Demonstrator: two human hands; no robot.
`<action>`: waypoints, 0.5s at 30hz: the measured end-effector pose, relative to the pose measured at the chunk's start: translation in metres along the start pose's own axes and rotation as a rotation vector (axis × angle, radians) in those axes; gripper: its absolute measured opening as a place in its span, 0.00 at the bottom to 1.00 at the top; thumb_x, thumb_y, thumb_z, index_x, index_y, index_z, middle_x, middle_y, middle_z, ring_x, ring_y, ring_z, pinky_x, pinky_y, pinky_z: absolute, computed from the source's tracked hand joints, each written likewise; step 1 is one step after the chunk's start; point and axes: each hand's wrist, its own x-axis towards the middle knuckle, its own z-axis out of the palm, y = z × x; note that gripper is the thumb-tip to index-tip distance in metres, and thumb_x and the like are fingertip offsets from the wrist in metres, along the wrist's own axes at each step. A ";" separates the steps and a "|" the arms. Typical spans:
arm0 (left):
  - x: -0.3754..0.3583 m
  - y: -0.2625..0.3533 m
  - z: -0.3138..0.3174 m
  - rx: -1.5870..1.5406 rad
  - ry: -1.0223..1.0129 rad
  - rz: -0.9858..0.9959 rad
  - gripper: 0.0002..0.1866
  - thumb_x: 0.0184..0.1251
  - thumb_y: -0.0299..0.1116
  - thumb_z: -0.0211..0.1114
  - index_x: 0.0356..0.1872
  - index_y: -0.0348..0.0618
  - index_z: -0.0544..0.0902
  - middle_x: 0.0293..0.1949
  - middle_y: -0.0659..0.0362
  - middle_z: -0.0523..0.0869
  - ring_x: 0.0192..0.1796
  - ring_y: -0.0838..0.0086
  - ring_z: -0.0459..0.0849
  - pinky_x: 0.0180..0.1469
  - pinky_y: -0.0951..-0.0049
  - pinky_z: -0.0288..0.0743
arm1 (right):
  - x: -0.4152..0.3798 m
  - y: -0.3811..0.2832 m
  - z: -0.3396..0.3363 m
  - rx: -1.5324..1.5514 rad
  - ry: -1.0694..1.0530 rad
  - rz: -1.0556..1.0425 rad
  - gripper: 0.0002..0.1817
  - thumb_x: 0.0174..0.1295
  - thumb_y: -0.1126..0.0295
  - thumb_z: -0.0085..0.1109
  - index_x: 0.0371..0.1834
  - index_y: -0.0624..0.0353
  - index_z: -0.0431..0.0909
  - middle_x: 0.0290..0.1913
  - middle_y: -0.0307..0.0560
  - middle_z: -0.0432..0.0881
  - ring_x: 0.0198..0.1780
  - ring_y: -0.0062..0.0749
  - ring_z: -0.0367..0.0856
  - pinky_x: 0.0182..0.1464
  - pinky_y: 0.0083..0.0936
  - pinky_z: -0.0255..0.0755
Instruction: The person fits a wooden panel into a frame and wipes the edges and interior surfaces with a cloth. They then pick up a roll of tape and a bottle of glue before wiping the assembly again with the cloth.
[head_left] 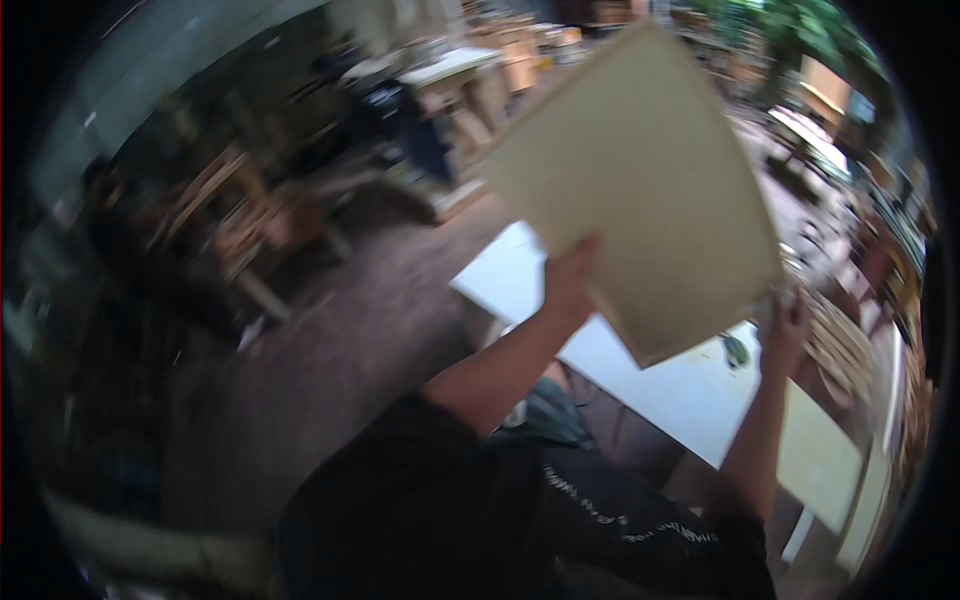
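Note:
A flat beige board (640,180), four-sided and plain on the face toward me, is held up tilted above the white tabletop (650,395). My left hand (572,280) grips its lower left edge, the thumb lying on the near face and the other fingers hidden behind. At the lower right corner, my right hand (787,325) is closed on the board's edge, its fingers blurred. On the tabletop close to my right hand lies a small dark green object (735,350), too smeared to name.
Several wooden strips (840,345) are stacked right of the tabletop. A pale yellowish panel (820,455) lies at its right end. Wooden furniture frames (235,215) and a person in dark clothes (120,235) are at the left. Another white-topped table (450,66) stands farther back.

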 end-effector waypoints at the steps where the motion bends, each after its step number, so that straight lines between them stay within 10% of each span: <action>1: -0.006 0.015 0.003 -0.042 -0.006 0.012 0.25 0.71 0.35 0.72 0.64 0.38 0.76 0.56 0.58 0.83 0.57 0.68 0.82 0.60 0.65 0.79 | 0.002 0.007 0.003 -0.075 0.030 -0.136 0.23 0.71 0.70 0.64 0.67 0.65 0.75 0.51 0.46 0.84 0.48 0.24 0.82 0.49 0.24 0.77; 2: -0.010 0.023 0.002 -0.089 -0.042 0.000 0.26 0.71 0.34 0.72 0.65 0.39 0.75 0.58 0.57 0.83 0.59 0.67 0.82 0.61 0.63 0.78 | 0.002 -0.011 0.013 0.570 -0.039 0.396 0.22 0.71 0.70 0.64 0.66 0.66 0.76 0.47 0.43 0.85 0.45 0.18 0.81 0.45 0.20 0.76; 7: -0.018 0.032 -0.008 0.078 0.080 0.116 0.24 0.71 0.35 0.73 0.63 0.37 0.76 0.55 0.57 0.84 0.54 0.71 0.82 0.56 0.67 0.78 | 0.011 -0.010 0.011 0.066 -0.140 0.316 0.20 0.71 0.70 0.63 0.63 0.66 0.77 0.40 0.40 0.84 0.39 0.15 0.79 0.40 0.13 0.71; 8: -0.015 0.027 -0.021 0.246 0.140 0.178 0.22 0.74 0.40 0.70 0.60 0.36 0.78 0.51 0.57 0.85 0.50 0.71 0.83 0.53 0.67 0.79 | 0.009 0.009 0.024 0.394 -0.130 0.321 0.22 0.71 0.68 0.65 0.63 0.68 0.77 0.38 0.41 0.83 0.39 0.22 0.80 0.44 0.19 0.74; 10: -0.021 0.033 -0.024 0.156 0.032 0.050 0.22 0.76 0.44 0.66 0.60 0.37 0.80 0.52 0.56 0.86 0.51 0.64 0.86 0.56 0.61 0.81 | -0.002 0.013 0.023 -0.168 -0.011 0.042 0.27 0.66 0.60 0.69 0.61 0.69 0.78 0.44 0.51 0.85 0.46 0.36 0.82 0.49 0.32 0.77; 11: -0.024 0.034 -0.025 0.117 -0.017 -0.017 0.22 0.77 0.46 0.64 0.59 0.38 0.80 0.52 0.55 0.87 0.51 0.61 0.88 0.58 0.58 0.82 | -0.001 -0.032 0.013 -0.070 -0.070 0.237 0.27 0.64 0.58 0.71 0.58 0.69 0.80 0.47 0.53 0.86 0.46 0.37 0.82 0.50 0.32 0.77; 15: -0.033 0.032 0.007 0.043 -0.014 -0.042 0.30 0.78 0.46 0.63 0.72 0.40 0.70 0.68 0.52 0.78 0.71 0.57 0.75 0.73 0.48 0.70 | -0.006 -0.068 -0.005 -0.112 0.012 0.216 0.21 0.62 0.61 0.67 0.52 0.65 0.85 0.33 0.51 0.88 0.35 0.33 0.86 0.43 0.32 0.80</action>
